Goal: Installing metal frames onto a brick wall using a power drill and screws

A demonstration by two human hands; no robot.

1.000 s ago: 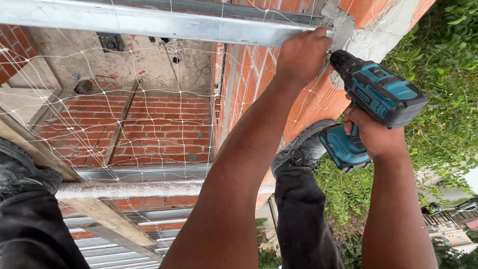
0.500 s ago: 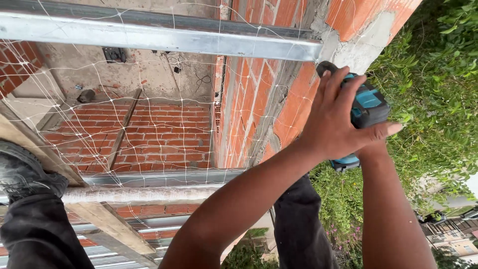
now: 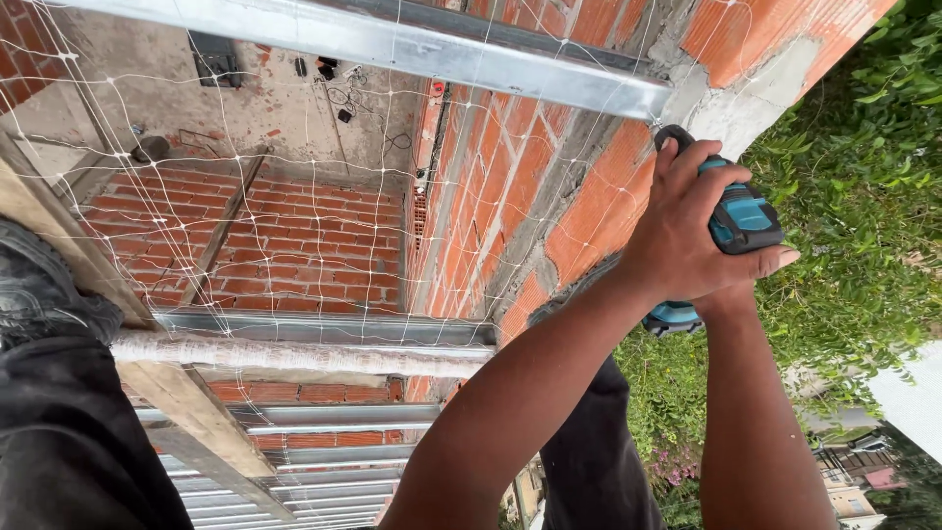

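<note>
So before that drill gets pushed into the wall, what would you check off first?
1. Both hands on the drill: ok. The left hand wraps over its body; the right hand is mostly hidden behind the left hand, its wrist at the handle.
2. Drill nose at the brick wall, just under the end of the metal rail: ok.
3. Bit seated straight: cannot tell, the left hand hides it.
4. Net away from the drill tip: cannot tell, strands run close by.
5. Firm footing: cannot tell. Only dark trouser legs and a wooden plank show.
</note>
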